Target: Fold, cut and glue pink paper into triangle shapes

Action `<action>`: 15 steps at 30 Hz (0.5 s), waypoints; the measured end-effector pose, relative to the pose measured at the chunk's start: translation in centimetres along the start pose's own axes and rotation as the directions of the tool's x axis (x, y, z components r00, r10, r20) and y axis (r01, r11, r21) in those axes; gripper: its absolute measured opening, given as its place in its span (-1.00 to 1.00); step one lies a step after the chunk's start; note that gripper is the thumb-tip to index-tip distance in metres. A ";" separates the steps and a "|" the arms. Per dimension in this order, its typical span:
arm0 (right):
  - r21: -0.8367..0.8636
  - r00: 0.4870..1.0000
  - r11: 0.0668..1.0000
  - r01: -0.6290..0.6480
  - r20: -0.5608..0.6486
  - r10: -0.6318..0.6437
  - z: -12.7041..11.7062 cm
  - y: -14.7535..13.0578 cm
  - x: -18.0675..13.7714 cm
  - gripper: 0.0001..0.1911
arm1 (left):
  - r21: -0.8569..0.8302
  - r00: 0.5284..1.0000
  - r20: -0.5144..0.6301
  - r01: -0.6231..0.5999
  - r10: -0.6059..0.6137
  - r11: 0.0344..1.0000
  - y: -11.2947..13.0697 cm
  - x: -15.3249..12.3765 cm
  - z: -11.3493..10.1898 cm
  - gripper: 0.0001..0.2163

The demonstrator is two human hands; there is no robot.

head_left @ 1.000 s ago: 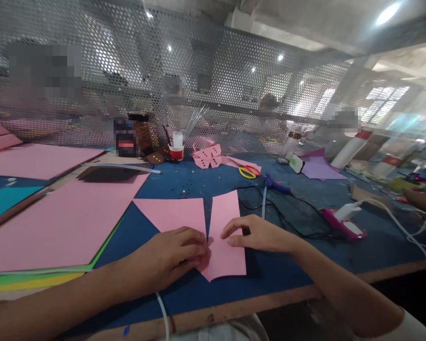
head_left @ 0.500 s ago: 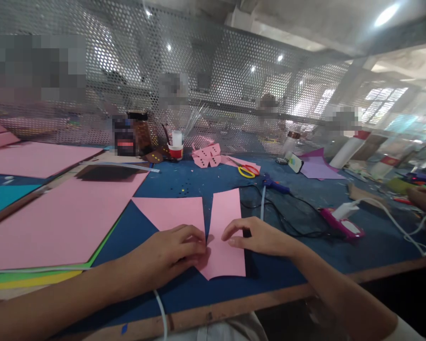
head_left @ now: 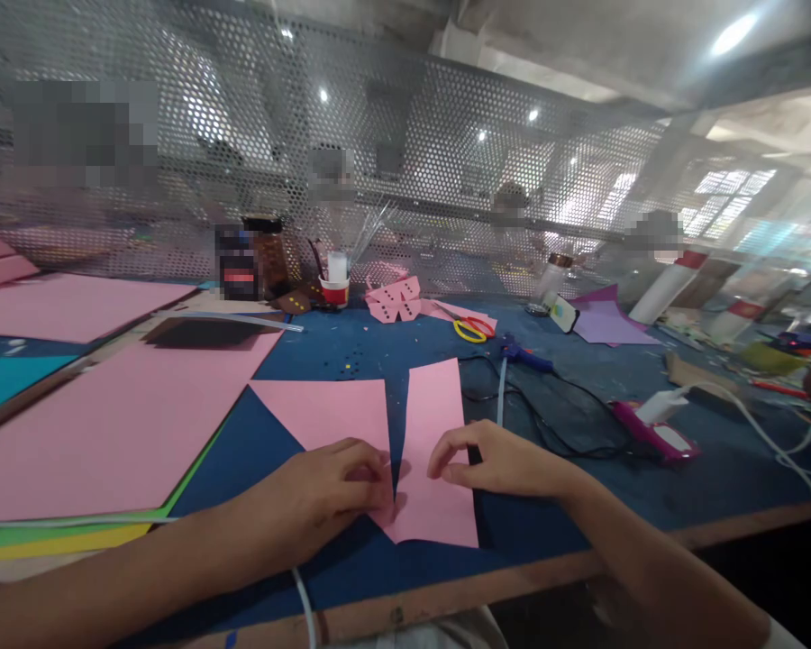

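Pink folded paper lies on the blue table near its front edge; the left hand presses its left flap flat, the right hand, fingers curled, pins the right flap.

Big pink sheet is lying across the left of the frame, with green and yellow sheets peeking out under its lower edge. Up at centre, a pink paper butterfly is sitting beside the yellow and red scissors. Just right of them, a blue glue gun is resting on the blue table, its black cable trailing down. Purple paper is lying at upper right, and a perforated metal screen is running along the back.
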State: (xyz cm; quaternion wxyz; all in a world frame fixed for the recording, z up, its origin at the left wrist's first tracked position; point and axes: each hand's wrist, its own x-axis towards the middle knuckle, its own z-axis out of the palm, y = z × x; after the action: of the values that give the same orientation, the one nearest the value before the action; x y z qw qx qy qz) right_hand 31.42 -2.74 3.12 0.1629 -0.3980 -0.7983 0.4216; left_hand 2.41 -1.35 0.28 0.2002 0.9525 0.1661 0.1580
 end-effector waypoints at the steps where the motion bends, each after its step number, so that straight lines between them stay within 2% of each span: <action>1: -0.001 1.000 1.000 -0.003 -0.002 0.003 0.0 0.0 0.0 -0.75 | -0.014 1.000 -0.002 -0.002 0.002 1.000 0.1 0.0 0.0 -0.69; 8: 0.034 1.000 0.999 0.002 0.007 -0.002 -0.2 0.1 -0.2 -0.78 | -0.069 0.999 -0.020 -0.048 0.046 0.996 0.4 0.4 -0.1 -0.66; 15: 0.001 0.999 1.000 0.018 0.038 -0.018 -0.1 0.0 -0.2 -0.74 | -0.069 0.999 -0.020 -0.037 0.036 0.997 0.5 0.4 0.0 -0.62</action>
State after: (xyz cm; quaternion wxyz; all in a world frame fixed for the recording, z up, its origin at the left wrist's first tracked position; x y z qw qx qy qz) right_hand 31.61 -2.80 3.21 0.1515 -0.3827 -0.8047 0.4279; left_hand 2.88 -1.59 0.58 0.2285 0.9464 0.1451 0.1762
